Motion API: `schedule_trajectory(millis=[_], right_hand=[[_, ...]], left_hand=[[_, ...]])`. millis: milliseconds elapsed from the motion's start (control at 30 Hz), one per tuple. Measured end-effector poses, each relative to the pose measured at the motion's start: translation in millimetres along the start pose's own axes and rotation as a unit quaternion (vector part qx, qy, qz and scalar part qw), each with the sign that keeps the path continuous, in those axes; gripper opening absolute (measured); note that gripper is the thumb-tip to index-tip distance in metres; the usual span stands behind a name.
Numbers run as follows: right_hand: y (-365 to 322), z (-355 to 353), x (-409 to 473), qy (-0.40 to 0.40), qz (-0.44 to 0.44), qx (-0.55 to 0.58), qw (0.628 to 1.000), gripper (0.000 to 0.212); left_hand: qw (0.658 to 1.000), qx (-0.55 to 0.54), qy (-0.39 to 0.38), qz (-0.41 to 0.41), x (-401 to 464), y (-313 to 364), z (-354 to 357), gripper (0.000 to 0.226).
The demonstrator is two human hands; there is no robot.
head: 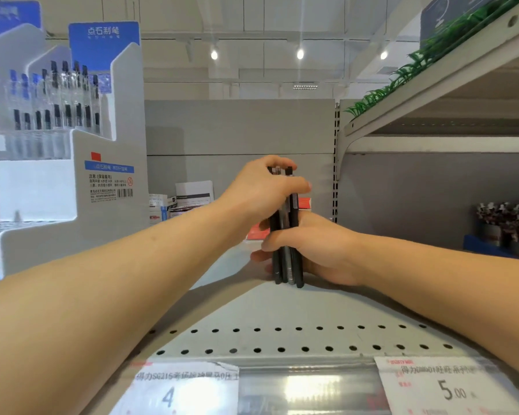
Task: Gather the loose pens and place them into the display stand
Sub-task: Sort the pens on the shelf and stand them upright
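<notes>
Price tags (438, 387) front perforated shelf (282, 313); both hands' fingers (270, 238) grip upright pens (286, 235), lit store bkgd.

Shelf: pale grey metal shelf (282, 313), two rows of round holes along its front edge, a clear price rail below.
Price rail: two paper labels, a torn one (180, 387) on the left and one reading 5.00 (444, 387) on the right.
Left side: white and blue display stand (72, 163) stands on the shelf, tiered, pens upright in its upper tier.
Middle: bundle of dark pens (286, 235) stands upright, lower ends touching the shelf surface.
Back: small boxes (177, 205), white and red, against the rear panel.
Far right: blue tray (486, 247) with tubs of pens, well apart from the bundle.
</notes>
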State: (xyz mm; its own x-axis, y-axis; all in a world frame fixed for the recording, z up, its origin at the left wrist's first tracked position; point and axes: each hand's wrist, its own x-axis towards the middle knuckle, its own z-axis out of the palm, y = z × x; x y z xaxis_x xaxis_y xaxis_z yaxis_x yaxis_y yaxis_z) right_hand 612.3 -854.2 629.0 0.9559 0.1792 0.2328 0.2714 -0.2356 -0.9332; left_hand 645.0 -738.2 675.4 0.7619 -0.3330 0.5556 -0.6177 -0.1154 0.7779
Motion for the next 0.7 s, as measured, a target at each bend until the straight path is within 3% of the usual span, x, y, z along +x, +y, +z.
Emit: schedule_trajectory(millis=[100,167,300,433,533,600,700], right_hand=[[-12,-6,-5,0.025,-0.003,-0.012,1.000,0.012],[-23,-23,-11,0.026,-0.022,-0.055,0.998,0.011],[-25,-91,-45,0.049,-0.028,-0.208,0.976,0.013],[-17,-178,-95,0.113,0.048,-0.350,0.929,0.014],[-11,-231,-118,0.137,0.102,-0.549,0.818,0.028],[2,-256,-128,0.107,0.107,-0.609,0.779,0.032],[25,-282,-137,0.001,0.091,-0.633,0.769,0.047]], left_hand=[[0.998,-0.060,-0.022,-0.011,-5,11,-2,0.068],[0.993,-0.116,-0.007,-0.009,-5,18,0,0.072],[0.985,-0.171,-0.020,-0.019,4,23,14,0.029],[0.989,-0.044,-0.129,-0.055,3,28,56,0.049],[0.975,0.086,-0.194,-0.064,1,33,112,0.046],[0.959,0.166,-0.223,-0.054,3,37,155,0.051],[0.932,0.264,-0.246,-0.016,18,41,215,0.050]])
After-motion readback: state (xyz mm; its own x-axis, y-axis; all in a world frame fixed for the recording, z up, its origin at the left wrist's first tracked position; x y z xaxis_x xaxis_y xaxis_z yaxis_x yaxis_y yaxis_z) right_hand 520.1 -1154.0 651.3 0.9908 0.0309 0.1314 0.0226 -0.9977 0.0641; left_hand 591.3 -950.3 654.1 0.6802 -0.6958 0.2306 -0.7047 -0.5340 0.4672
